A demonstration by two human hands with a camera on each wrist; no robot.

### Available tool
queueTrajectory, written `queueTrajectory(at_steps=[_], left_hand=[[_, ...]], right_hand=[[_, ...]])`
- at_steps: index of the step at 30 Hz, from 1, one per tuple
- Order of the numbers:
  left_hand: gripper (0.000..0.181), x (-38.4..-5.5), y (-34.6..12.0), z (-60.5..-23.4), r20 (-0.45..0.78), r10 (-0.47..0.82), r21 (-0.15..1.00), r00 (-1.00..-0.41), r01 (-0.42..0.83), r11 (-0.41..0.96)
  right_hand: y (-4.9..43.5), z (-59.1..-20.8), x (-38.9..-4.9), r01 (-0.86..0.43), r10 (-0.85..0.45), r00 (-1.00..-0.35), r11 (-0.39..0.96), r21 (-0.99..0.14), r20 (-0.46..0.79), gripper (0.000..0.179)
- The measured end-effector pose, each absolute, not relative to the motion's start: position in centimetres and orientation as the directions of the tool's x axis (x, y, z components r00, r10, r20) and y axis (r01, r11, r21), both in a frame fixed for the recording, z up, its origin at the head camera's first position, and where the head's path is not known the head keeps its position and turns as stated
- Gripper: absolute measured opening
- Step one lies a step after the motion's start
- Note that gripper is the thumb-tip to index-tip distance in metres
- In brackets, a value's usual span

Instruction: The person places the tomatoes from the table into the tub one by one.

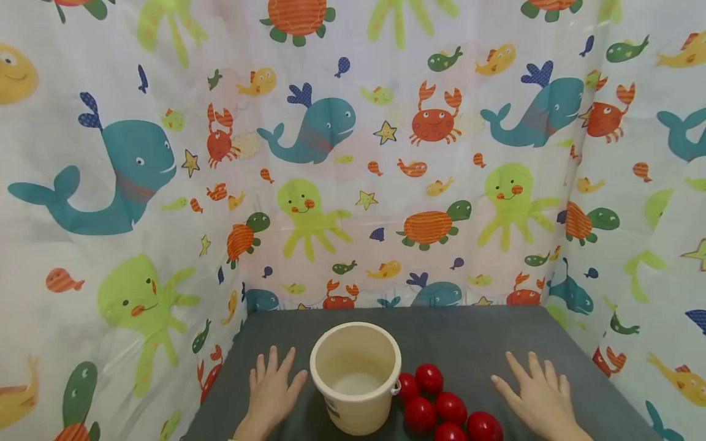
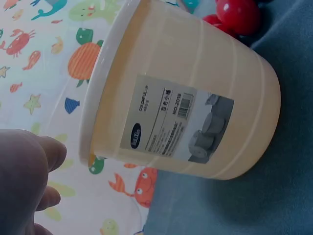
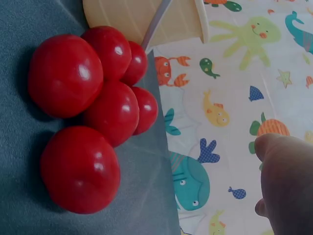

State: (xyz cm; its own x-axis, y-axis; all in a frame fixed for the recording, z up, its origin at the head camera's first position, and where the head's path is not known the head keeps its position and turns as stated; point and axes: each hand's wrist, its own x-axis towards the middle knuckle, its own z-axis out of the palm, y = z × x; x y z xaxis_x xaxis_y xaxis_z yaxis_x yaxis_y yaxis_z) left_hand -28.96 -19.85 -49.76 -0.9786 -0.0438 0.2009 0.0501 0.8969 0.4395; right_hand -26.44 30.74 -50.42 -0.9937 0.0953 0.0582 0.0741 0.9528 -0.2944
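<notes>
A cream plastic bucket (image 1: 358,401) stands upright on the dark table, its mouth facing up and its inside showing no contents. A printed label (image 2: 176,120) is on its side in the left wrist view. To the right of the bucket, several glossy red round things (image 3: 80,169) the size of apples lie clustered together. My left hand (image 1: 270,392) is just left of the bucket with its fingers spread, holding nothing. Farther right, past the red cluster, my right hand (image 1: 537,395) also has its fingers spread and holds nothing.
The dark grey tabletop (image 1: 469,331) reaches back to a white curtain (image 1: 353,269) printed with sea animals, which encloses the back and both sides. A pale handle (image 3: 157,22) hangs along the bucket's side in the right wrist view.
</notes>
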Motion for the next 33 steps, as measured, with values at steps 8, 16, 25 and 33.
queueTrajectory(at_steps=[8,16,25,33], left_hand=[[0.06,-28.4,-18.0,-48.9,0.292,0.025,0.49,-0.956,0.172,0.855],[0.043,-27.4,-14.5,-49.0,0.496,0.225,0.466,-0.839,0.476,0.746],[0.029,-26.2,-11.6,-52.1,0.551,0.327,0.337,-0.768,0.563,0.755],[0.02,-26.7,-11.4,-54.1,0.66,0.267,0.257,-0.702,0.545,0.798]], right_hand=[[30.5,-50.7,-26.5,0.059,0.08,-0.995,0.954,-0.294,0.058,0.095],[30.3,-51.2,-26.2,0.07,0.09,-0.994,0.954,-0.293,0.055,0.093],[30.2,-52.1,-25.8,0.106,0.101,-0.994,0.94,-0.324,-0.03,0.099],[30.0,-52.7,-26.0,0.105,0.105,-0.994,0.929,-0.355,-0.019,0.096]])
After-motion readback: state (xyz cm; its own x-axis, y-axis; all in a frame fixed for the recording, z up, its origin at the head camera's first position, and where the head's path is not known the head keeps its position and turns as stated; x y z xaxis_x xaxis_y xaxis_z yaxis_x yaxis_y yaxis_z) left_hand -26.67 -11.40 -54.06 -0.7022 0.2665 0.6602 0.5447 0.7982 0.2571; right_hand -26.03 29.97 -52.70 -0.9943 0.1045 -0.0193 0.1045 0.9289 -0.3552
